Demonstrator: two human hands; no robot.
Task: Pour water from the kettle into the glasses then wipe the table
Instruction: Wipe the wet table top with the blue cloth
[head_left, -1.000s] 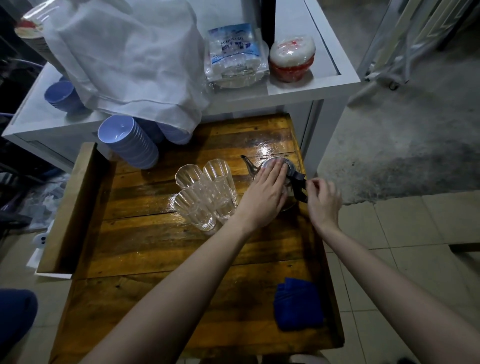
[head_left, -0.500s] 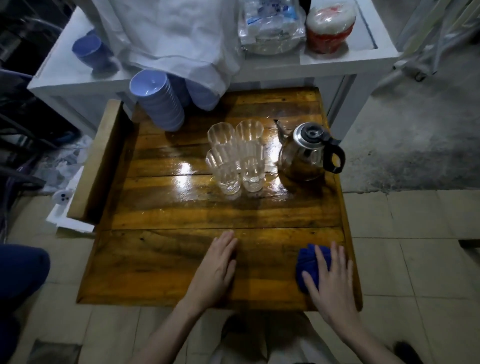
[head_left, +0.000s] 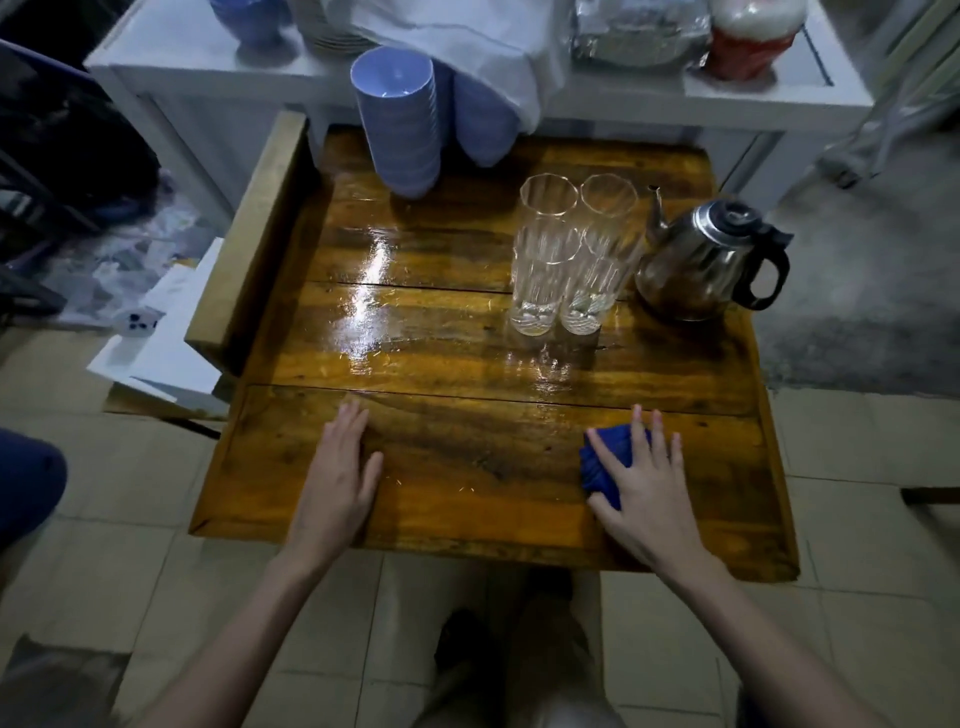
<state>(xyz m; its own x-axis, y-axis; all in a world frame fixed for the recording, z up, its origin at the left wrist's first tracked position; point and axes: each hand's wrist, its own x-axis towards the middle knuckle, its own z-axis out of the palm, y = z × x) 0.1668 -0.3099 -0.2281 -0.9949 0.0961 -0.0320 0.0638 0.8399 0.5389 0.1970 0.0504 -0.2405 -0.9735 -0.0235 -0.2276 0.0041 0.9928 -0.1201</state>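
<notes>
Right hand (head_left: 647, 486): spread flat on blue cloth (head_left: 605, 462), gripping nothing. Left hand (head_left: 340, 475): flat on worktop (head_left: 467, 457), empty. Glasses (head_left: 563, 254), kettle (head_left: 701, 260): beyond the right hand. Wipe with pressure (wet sheen beyond the left hand), skirting the glasses.

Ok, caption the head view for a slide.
Right hand flat on blue cloth, left hand on wooden table, glasses beside kettle.

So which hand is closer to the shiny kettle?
The right hand. It rests on the blue cloth near the table's front edge, almost straight below the kettle. The left hand lies flat on the wood, much farther to the left.
</notes>
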